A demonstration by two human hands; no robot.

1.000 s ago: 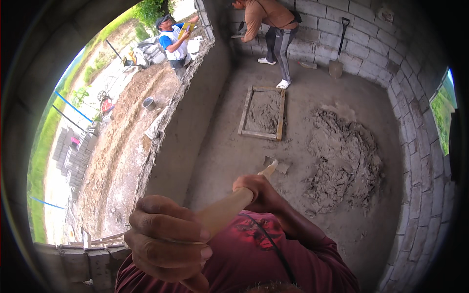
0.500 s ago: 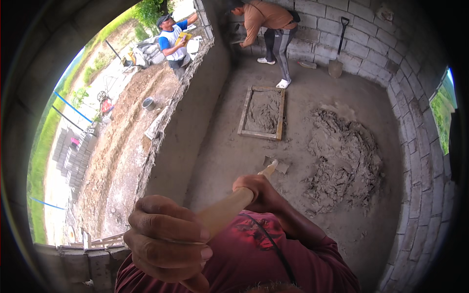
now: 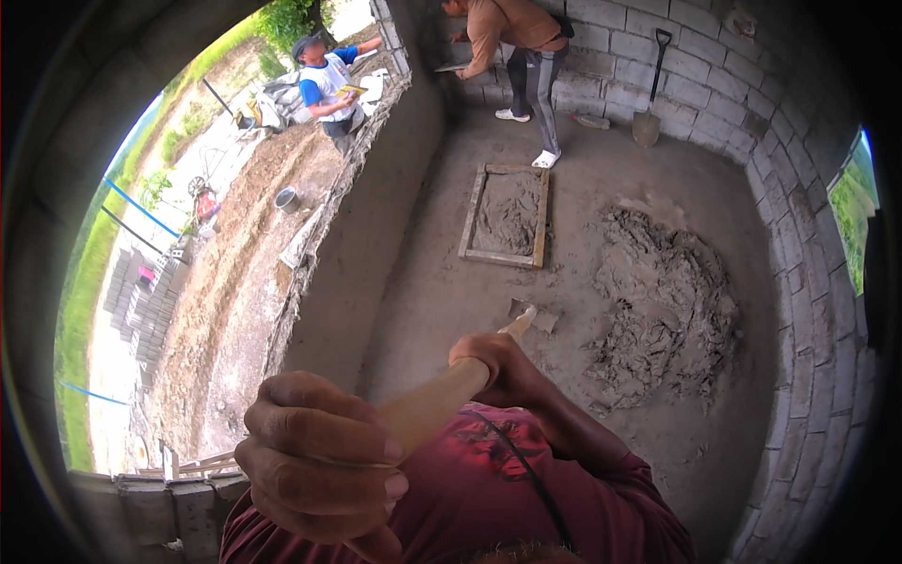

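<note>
Both of my hands grip a pale wooden tool handle [image 3: 427, 406] that slants down and away from me toward the concrete floor. My left hand [image 3: 315, 456] holds its near end, close to the camera. My right hand [image 3: 493, 362] is wrapped around it further along. The far tip of the handle [image 3: 520, 323] meets a small flat piece on the floor; the tool's head is not clear. A heap of wet grey mortar [image 3: 662, 301] lies to the right of the tip.
A wooden frame with mortar inside [image 3: 507, 218] lies on the floor ahead. A person in a brown top [image 3: 517, 47] works at the block wall; a shovel [image 3: 648, 94] leans there. Another person in blue [image 3: 324, 85] stands outside the low wall [image 3: 376, 216]. Block walls [image 3: 808, 282] enclose the right.
The person in the brown top at the far wall has shifted posture slightly. My hands and the handle have stayed put.
</note>
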